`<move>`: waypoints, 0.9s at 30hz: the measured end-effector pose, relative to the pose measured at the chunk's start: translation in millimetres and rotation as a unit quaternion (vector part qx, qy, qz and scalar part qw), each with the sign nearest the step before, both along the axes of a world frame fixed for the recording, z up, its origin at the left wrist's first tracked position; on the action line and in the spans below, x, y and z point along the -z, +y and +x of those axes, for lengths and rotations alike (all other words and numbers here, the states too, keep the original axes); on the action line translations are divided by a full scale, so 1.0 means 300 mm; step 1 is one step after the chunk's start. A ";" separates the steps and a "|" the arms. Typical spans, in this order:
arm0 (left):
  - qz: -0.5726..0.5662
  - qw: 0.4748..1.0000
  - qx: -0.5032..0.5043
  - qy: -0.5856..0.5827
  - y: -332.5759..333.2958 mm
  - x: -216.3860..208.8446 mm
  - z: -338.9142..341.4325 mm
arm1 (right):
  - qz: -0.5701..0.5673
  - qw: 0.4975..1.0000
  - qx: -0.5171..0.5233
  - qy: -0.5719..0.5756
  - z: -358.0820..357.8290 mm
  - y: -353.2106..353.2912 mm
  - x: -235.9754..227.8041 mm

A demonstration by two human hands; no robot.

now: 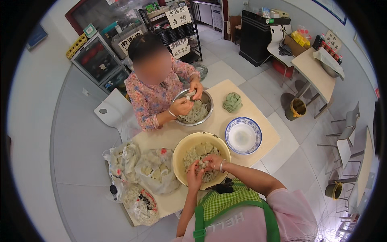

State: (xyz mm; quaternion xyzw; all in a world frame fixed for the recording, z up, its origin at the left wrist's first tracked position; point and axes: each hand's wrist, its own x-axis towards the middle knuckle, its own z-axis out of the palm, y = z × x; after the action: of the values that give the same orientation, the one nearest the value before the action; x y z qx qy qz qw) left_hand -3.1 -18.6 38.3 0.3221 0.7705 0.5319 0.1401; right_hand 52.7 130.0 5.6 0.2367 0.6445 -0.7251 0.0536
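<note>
Pale clump (pixel 204 163), pinched between the fingertips of my left hand (pixel 195 174) and right hand (pixel 215 162), above a heap of similar pieces (pixel 198 152) in the yellow basin (pixel 179 156). It lies forward and right of my left palm, just left of my right; its long axis is too small to make out.

The basin (pixel 180 155) is yellow, the apron (pixel 229 199) green-checked.

I hold rough clumps (pixel 204 164) over a glossy, enamel-looking basin (pixel 199 138). A shiny metal bowl (pixel 209 102) stands near the far edge of the smooth desk (pixel 266 139); crinkled, translucent plastic bags (pixel 157 171) line its left edge. My apron (pixel 225 197) is matt cloth.
</note>
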 end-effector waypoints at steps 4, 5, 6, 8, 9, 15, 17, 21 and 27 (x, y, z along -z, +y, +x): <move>-0.064 0.997 0.000 -0.044 0.016 -0.052 0.011 | 0.252 0.948 -0.184 -0.058 -0.025 -0.003 -0.165; -0.046 0.996 -0.029 -0.070 0.017 -0.040 0.017 | 0.222 0.962 -0.150 -0.054 -0.016 -0.009 -0.174; -0.026 0.993 -0.057 -0.096 0.017 -0.023 0.021 | 0.192 0.973 -0.116 -0.048 -0.008 -0.017 -0.180; -0.008 0.987 -0.099 -0.128 0.009 0.000 0.032 | 0.197 0.974 -0.101 -0.047 -0.006 -0.021 -0.197; -0.012 0.985 -0.109 -0.135 0.007 0.004 0.036 | 0.231 0.965 -0.116 -0.053 -0.012 -0.015 -0.208; 0.006 0.981 -0.133 -0.138 0.030 0.032 0.068 | 0.408 0.908 -0.094 -0.023 -0.035 -0.025 -0.138; 0.015 0.976 -0.139 -0.169 0.031 0.033 0.073 | 0.398 0.912 -0.087 -0.035 -0.036 -0.033 -0.120; 0.028 0.969 -0.150 -0.194 0.034 0.008 0.081 | 0.370 0.928 -0.039 -0.030 -0.035 -0.040 -0.134; 0.077 0.859 -0.259 -0.434 0.007 -0.055 0.008 | 0.292 0.954 -0.027 0.064 0.002 -0.005 -0.066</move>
State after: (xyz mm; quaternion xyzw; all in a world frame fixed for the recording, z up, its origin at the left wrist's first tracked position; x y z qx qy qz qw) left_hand -0.7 -16.3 54.7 -0.1428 0.6442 0.6922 0.2923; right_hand 53.3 128.4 25.3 0.1773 0.8362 -0.5174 -0.0399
